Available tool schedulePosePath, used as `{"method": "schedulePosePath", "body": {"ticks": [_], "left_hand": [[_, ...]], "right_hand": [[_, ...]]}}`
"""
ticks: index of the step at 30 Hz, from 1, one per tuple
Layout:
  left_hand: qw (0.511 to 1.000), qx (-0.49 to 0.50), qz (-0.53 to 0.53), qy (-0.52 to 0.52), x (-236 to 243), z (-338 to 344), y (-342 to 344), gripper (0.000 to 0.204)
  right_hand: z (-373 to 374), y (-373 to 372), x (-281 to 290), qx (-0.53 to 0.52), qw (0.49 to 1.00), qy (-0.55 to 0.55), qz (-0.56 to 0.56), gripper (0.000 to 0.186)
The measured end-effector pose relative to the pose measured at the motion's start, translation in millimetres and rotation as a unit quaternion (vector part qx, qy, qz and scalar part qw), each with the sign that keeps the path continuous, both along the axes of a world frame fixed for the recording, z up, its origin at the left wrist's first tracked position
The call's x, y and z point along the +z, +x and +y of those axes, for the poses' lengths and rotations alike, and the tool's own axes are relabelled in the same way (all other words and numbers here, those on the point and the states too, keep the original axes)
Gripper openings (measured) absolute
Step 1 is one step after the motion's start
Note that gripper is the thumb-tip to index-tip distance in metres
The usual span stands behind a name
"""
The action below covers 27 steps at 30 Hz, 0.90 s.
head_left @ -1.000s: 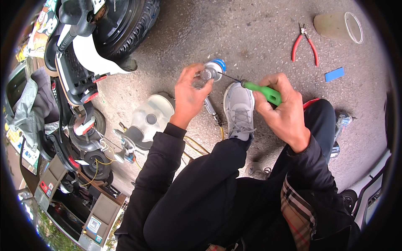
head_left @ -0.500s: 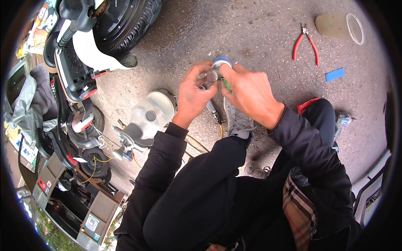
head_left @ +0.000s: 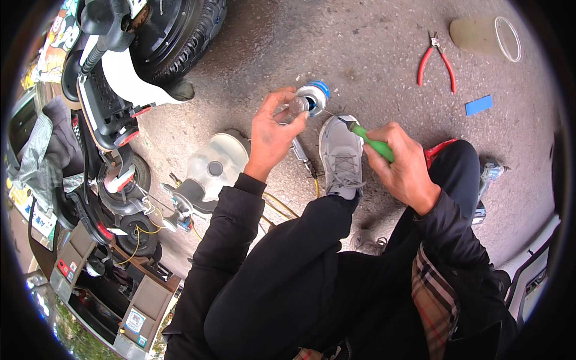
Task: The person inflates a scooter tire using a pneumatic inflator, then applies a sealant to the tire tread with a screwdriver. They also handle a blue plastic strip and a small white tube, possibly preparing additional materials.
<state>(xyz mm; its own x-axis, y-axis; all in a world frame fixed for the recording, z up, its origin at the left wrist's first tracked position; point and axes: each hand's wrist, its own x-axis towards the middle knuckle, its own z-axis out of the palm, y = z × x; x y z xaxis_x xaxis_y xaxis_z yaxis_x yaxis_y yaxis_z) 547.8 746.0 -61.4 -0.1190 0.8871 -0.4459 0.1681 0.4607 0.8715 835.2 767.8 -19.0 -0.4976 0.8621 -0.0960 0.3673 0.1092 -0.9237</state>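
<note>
My left hand [head_left: 275,126] pinches a small round silvery cap [head_left: 299,107] between thumb and fingers. Right beside the cap is a small metal can [head_left: 320,90] with a blue side and an open mouth showing something dark blue. Whether the can rests on the ground or leans on my fingers, I cannot tell. My right hand [head_left: 403,165] is closed round a green-handled tool [head_left: 378,146] with a thin shaft. Its tip points to the can's mouth; whether it touches the inside is unclear. My grey shoe [head_left: 341,150] is just below the can.
Red-handled pliers [head_left: 437,63], a blue block [head_left: 479,105] and a translucent tub [head_left: 486,39] lie to the right. A blue power tool [head_left: 490,174] is beyond my knee. At left are a clear-domed vessel [head_left: 213,168], yellow hose and a scooter with a black tyre [head_left: 189,54].
My right hand has come away from the can, down and to the right, bringing the green-handled tool into fuller view. The can's open mouth now shows. My left hand has barely moved.
</note>
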Motion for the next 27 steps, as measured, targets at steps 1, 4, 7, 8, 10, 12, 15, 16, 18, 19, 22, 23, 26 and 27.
{"method": "schedulePosePath", "body": {"ticks": [1,4,7,8,10,12,15,16,18,19,22,23,26,27], "left_hand": [[1.000,-0.001,0.002,0.002,-1,0,0,0.037],[1.000,0.002,0.001,0.004,-2,0,-1,0.037],[1.000,-0.008,0.023,0.015,-4,0,-1,0.036],[0.999,-0.016,0.037,0.031,-4,0,0,0.036],[0.990,-0.059,0.117,0.052,-5,1,2,0.037],[0.974,-0.099,0.184,0.086,-6,4,5,0.038],[0.952,-0.135,0.244,0.124,-5,9,6,0.041],[0.950,-0.140,0.249,0.125,-3,11,6,0.041],[0.948,-0.151,0.254,0.119,0,13,6,0.041],[0.950,-0.155,0.248,0.114,1,14,5,0.044],[0.976,-0.116,0.172,0.062,6,14,0,0.055],[0.987,-0.069,0.140,0.030,6,16,-4,0.056],[0.994,0.100,0.028,-0.017,5,29,-25,0.059],[0.986,0.166,-0.011,-0.024,4,39,-37,0.060]], "right_hand": [[-2,2,-2,0.000,1.000,-0.003,0.001,0.028],[-4,5,-3,-0.006,1.000,-0.016,0.007,0.027],[-2,9,4,-0.034,0.998,-0.051,0.024,0.024],[-1,10,8,-0.048,0.996,-0.069,0.035,0.023],[4,11,16,-0.091,0.988,-0.114,0.056,0.022],[11,6,22,-0.150,0.972,-0.164,0.082,0.022],[30,-12,22,-0.189,0.941,-0.239,0.148,0.023],[38,-23,19,-0.207,0.922,-0.273,0.178,0.024],[54,-47,11,-0.205,0.906,-0.297,0.218,0.026],[63,-62,5,-0.203,0.902,-0.300,0.237,0.026],[88,-101,-14,-0.190,0.894,-0.310,0.261,0.028],[94,-113,-20,-0.184,0.895,-0.305,0.268,0.029],[101,-135,-29,-0.178,0.896,-0.296,0.278,0.030],[102,-139,-30,-0.177,0.894,-0.303,0.278,0.029]]}}
